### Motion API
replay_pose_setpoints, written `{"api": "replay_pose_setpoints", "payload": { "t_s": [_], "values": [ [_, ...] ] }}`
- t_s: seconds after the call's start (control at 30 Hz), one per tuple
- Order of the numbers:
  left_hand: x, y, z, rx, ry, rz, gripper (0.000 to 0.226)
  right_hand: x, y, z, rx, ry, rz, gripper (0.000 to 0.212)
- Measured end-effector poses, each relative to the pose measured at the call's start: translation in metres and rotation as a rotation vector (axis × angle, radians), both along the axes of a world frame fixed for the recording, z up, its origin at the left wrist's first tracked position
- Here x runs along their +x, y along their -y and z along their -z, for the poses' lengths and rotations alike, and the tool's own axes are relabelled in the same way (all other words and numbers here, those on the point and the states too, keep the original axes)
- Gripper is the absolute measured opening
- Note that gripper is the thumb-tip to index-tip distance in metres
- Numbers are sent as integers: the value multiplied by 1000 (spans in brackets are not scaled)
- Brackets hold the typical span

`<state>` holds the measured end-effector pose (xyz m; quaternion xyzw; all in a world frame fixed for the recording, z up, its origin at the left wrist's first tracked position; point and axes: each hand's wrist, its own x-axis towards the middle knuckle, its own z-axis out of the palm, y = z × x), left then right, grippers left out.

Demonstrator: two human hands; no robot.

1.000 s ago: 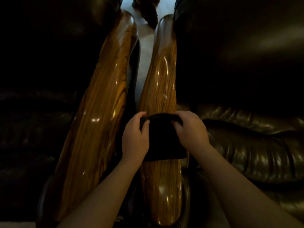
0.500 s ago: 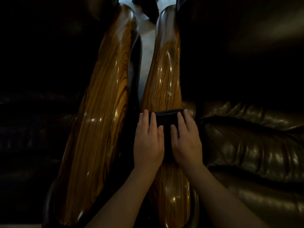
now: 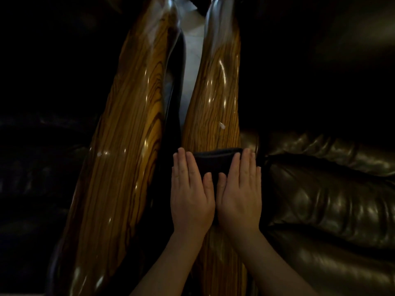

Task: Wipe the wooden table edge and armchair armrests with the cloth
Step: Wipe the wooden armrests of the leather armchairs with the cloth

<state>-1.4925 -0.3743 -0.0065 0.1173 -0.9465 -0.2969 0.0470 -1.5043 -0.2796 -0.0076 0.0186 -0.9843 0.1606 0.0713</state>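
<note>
Two glossy wooden armrests run away from me side by side: the left armrest (image 3: 128, 146) and the right armrest (image 3: 215, 92). A dark cloth (image 3: 213, 162) lies across the right armrest. My left hand (image 3: 191, 193) and my right hand (image 3: 240, 193) press flat on the cloth, palms down, fingers straight and pointing forward, thumbs nearly touching. Only the cloth's front edge shows between and ahead of the fingers. A small pale speck (image 3: 222, 125) sits on the right armrest just ahead of the cloth.
Dark leather armchair cushions flank the armrests, the right cushion (image 3: 320, 189) shiny and creased, the left one (image 3: 42, 167) in deep shadow. A narrow strip of pale floor (image 3: 190, 60) shows in the gap between the two armrests.
Both hands went from gripping the bunched cloth to lying flat on it. They have slid forward along the right armrest, towards the pale speck.
</note>
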Motion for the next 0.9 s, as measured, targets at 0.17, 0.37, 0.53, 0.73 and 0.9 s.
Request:
{"api": "replay_pose_setpoints", "payload": {
  "t_s": [0.17, 0.37, 0.53, 0.73, 0.9],
  "values": [
    [-2, 2, -1, -3, -6, 45, 60, -2, -2, 0, -70, 5, -34, 52],
    [-20, 9, -6, 0, -3, 105, 59, -16, 1, -6, -174, 59, 1, 58],
    [-46, 12, -14, 10, 19, 126, 60, -41, 4, -14, -193, 81, 14, 65],
    [-91, 17, -23, 33, 67, 102, 64, -84, 12, -24, -196, 113, 3, 65],
    [-140, 22, -27, 84, 67, 131, 66, -128, 18, -30, -287, 132, 19, 66]
  ]
}}
